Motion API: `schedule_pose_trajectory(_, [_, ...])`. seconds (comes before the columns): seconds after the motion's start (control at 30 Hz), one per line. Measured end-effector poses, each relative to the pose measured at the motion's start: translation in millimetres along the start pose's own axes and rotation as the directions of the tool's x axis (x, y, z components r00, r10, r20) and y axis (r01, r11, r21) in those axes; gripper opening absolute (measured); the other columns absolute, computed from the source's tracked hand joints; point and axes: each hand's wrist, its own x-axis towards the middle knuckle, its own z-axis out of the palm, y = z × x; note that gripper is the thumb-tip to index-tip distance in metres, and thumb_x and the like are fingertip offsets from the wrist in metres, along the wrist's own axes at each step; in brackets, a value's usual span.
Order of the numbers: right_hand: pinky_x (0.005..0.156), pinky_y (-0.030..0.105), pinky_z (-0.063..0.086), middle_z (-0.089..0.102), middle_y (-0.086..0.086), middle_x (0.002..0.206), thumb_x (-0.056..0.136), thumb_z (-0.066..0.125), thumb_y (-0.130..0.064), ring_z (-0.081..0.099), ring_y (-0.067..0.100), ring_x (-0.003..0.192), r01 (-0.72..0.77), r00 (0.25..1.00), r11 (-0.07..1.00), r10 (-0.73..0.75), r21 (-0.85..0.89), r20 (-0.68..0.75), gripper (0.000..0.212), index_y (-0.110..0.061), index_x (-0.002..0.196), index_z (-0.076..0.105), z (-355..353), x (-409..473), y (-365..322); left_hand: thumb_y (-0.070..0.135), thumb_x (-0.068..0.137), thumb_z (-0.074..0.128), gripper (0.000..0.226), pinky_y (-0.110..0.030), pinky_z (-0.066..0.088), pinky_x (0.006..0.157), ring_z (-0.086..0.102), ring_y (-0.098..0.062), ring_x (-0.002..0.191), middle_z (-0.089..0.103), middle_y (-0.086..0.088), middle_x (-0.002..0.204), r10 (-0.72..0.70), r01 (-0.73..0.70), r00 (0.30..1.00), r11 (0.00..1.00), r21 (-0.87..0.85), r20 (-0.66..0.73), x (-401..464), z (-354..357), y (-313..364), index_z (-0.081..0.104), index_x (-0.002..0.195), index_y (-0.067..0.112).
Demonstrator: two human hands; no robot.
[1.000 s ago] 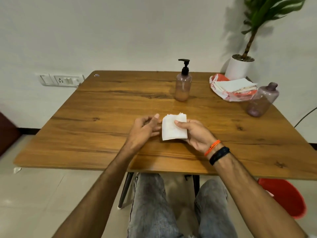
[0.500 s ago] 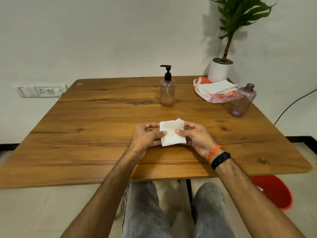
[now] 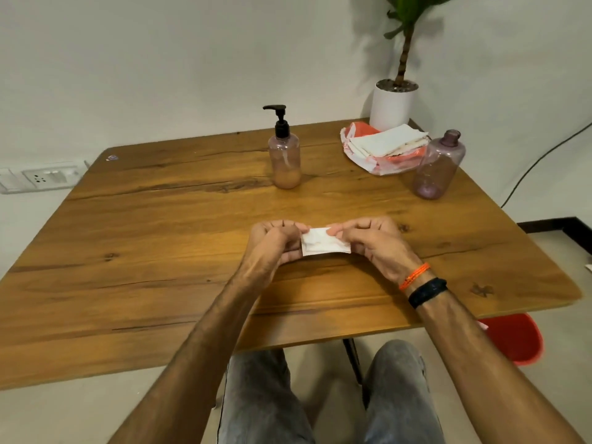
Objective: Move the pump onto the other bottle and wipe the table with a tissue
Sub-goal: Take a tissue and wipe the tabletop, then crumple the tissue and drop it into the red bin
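Observation:
A folded white tissue (image 3: 322, 243) is held low over the middle of the wooden table (image 3: 160, 238). My left hand (image 3: 274, 243) pinches its left edge and my right hand (image 3: 371, 243) pinches its right edge, fingers curled over the top. Farther back stands a clear pinkish bottle (image 3: 284, 161) with the black pump (image 3: 279, 120) screwed on it. A second, purplish bottle (image 3: 438, 166) with an open neck stands at the right, away from both hands.
A pack of white tissues in an orange-and-white wrapper (image 3: 382, 147) lies at the back right beside a white plant pot (image 3: 392, 105). A red bin (image 3: 515, 339) sits on the floor under the table's right edge. A wall socket (image 3: 41, 177) is at left.
The left hand closed in and took the tissue's left edge. Both hands have folded the tissue down, so it now shows as a shorter, wider strip between them.

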Motion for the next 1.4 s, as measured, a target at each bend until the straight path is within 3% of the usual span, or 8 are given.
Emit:
schedule_pose_trajectory(0.1, [0.082,0.035,0.05,0.071,0.015,0.097,0.081,0.06,0.014,0.062,0.024,0.089,0.032,0.997,0.998,-0.035,-0.048,-0.072,0.026,-0.007,0.091,0.073,-15,5,2,0.004,0.079,0.072,0.006,-0.024,0.058,0.06,0.072,-0.016,0.076,0.074,-0.008,0.081,-0.007,0.007,1.0,0.998,0.063,0.001,11,20,-1,0.072,0.078,0.01])
schedule_pose_trajectory(0.2, [0.068,0.023,0.056,0.073,0.007,0.09,0.08,0.063,0.016,0.067,0.013,0.077,0.025,0.991,0.999,-0.022,0.023,-0.131,0.036,-0.011,0.103,0.068,-39,17,5,0.005,0.068,0.083,0.022,-0.02,0.052,0.053,0.069,-0.009,0.071,0.075,-0.003,0.083,0.03,-0.025,0.999,0.982,0.187,-0.022,33,41,-4,0.072,0.083,0.015])
schedule_pose_trajectory(0.4, [0.062,0.026,0.057,0.076,0.003,0.086,0.078,0.071,0.007,0.07,0.015,0.077,-0.039,0.961,0.998,0.053,0.056,-0.27,0.033,-0.017,0.101,0.068,-85,27,1,0.009,0.065,0.086,0.043,-0.039,0.059,0.076,0.072,-0.019,0.091,0.074,-0.005,0.098,-0.046,0.048,0.999,0.97,0.238,-0.016,61,88,2,0.066,0.102,0.017])
schedule_pose_trajectory(0.67, [0.057,0.023,0.059,0.076,-0.001,0.076,0.077,0.074,0.003,0.073,0.013,0.074,-0.144,0.861,0.981,0.19,0.133,-0.472,0.026,-0.008,0.1,0.07,-169,-6,-38,-0.002,0.067,0.082,0.031,-0.036,0.061,0.062,0.074,-0.018,0.075,0.068,-0.002,0.079,-0.24,0.214,0.968,0.943,0.256,0.074,69,197,27,0.065,0.089,0.009])
schedule_pose_trajectory(0.87, [0.049,0.025,0.057,0.071,0.006,0.077,0.076,0.074,0.006,0.073,0.016,0.068,-0.151,0.704,0.964,0.261,0.219,-0.661,0.03,-0.001,0.102,0.061,-254,-46,-48,-0.007,0.074,0.075,0.018,-0.037,0.061,0.067,0.071,-0.025,0.091,0.071,-0.013,0.092,-0.264,0.189,0.943,0.926,0.326,0.203,68,299,17,0.066,0.071,0.009])
schedule_pose_trajectory(1.0, [0.062,0.033,0.06,0.073,-0.003,0.072,0.082,0.068,0.005,0.07,0.016,0.062,-0.187,0.654,0.962,0.274,0.2,-0.705,0.012,-0.005,0.088,0.069,-310,-69,-43,-0.01,0.081,0.065,0.017,-0.027,0.061,0.068,0.072,-0.022,0.086,0.072,-0.014,0.093,-0.378,0.298,0.898,0.899,0.32,0.225,74,368,-7,0.07,0.077,0.005])
schedule_pose_trajectory(1.17, [0.076,0.032,0.06,0.075,0.008,0.094,0.087,0.057,0.009,0.07,0.019,0.086,-0.24,0.585,0.928,0.372,0.285,-0.721,0.023,0.0,0.102,0.071,-377,-83,-20,-0.003,0.079,0.063,0.021,-0.039,0.057,0.089,0.072,-0.024,0.088,0.072,-0.012,0.095,-0.461,0.322,0.855,0.831,0.453,0.238,90,439,-53,0.073,0.089,0.013])
schedule_pose_trajectory(1.4, [0.091,0.037,0.053,0.065,0.015,0.119,0.087,0.051,0.011,0.063,0.023,0.099,-0.304,0.489,0.828,0.56,0.472,-0.669,0.03,0.007,0.113,0.065,-430,-81,51,-0.009,0.082,0.053,0.024,-0.039,0.054,0.087,0.061,-0.023,0.081,0.062,-0.013,0.089,-0.613,0.426,0.76,0.72,0.547,0.215,110,503,-126,0.064,0.096,0.006])
